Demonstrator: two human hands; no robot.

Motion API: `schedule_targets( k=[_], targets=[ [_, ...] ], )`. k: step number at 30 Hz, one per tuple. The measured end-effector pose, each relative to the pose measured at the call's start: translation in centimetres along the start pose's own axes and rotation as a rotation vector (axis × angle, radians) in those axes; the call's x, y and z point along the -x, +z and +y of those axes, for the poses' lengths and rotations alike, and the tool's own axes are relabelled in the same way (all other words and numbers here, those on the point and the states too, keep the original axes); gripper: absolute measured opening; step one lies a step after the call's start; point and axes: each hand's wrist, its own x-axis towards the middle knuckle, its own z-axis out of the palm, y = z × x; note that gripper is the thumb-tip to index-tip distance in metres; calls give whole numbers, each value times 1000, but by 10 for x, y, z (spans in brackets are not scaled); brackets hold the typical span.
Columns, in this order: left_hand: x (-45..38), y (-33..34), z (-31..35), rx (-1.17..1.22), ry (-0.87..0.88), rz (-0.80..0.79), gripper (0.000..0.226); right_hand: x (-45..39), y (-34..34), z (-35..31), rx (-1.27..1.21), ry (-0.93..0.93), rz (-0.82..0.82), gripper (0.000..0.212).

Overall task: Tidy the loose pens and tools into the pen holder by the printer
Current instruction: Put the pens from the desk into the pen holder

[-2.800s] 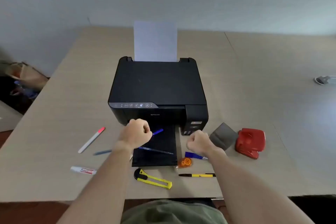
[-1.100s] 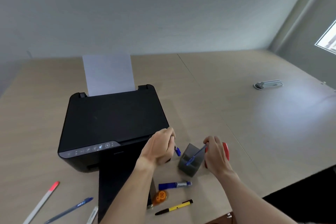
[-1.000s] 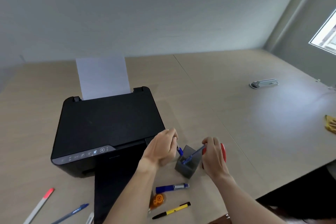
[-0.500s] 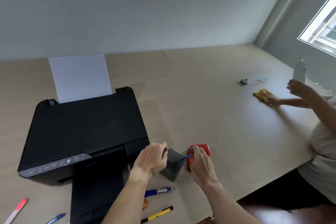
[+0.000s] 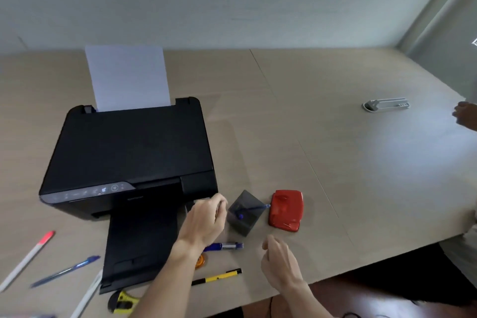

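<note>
Pens are what's being sorted here, and only the head view is given. Two blue pens [image 5: 251,208] are already seen leaning inside the grey pen holder [image 5: 245,213], which is parked just right of the black printer [image 5: 129,152] and just left of a red hole punch [image 5: 285,210].

The left hand [image 5: 206,219] is held right beside the holder, fingers loosely curled and nothing visibly gripped, though it's blurred, so that can't be called for sure. The right hand [image 5: 280,263] is hovering over the bench edge with fingers half apart and clearly empty.

So a drop-off step looks finished, and a fresh pickup is probably what's called for next. The blue marker [image 5: 224,246] and the yellow-black pen [image 5: 218,277] are lying nearest the hands. An orange tape roller [image 5: 200,261] is half hidden by the left forearm. Further left, a pink-tipped pen [image 5: 28,259], another blue pen [image 5: 64,271] and a yellow box cutter [image 5: 121,302] are left loose, so plenty is still to be done.

The bench [image 5: 335,162] is a big pale wood-look top with seams, set against a plain grey wall. A white gadget [image 5: 386,105] is sitting far right, and someone else's hand [image 5: 464,116] is cut off at the edge.
</note>
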Motion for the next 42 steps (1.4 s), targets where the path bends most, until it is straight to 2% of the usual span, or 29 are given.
schedule_targets(
  k=[5, 11, 14, 16, 18, 24, 32, 42],
  targets=[
    [39, 0, -29, -113, -169, -31, 20, 5, 35, -5, 36, -132, -96, 36],
    [76, 1, -49, -217, -296, -167, 16, -10, 48, -18, 72, -198, -121, 44],
    [93, 16, -49, -300, -347, -205, 14, -21, 49, -17, 188, -222, -141, 39],
    [106, 29, -49, -359, -372, -216, 13, -27, 47, -14, 261, -259, -139, 25],
    [121, 43, -48, -392, -374, -238, 15, -28, 46, -9, 300, -299, -148, 17],
    [138, 61, -51, -426, -397, -253, 33, -28, 47, -2, 214, -334, -169, 17],
    [128, 53, -57, -409, -365, -327, 17, -26, 50, -9, 228, -300, -125, 8],
    [103, 26, -52, -160, -218, -115, 10, -10, 31, 2, -62, -485, 115, 5]
  ],
)
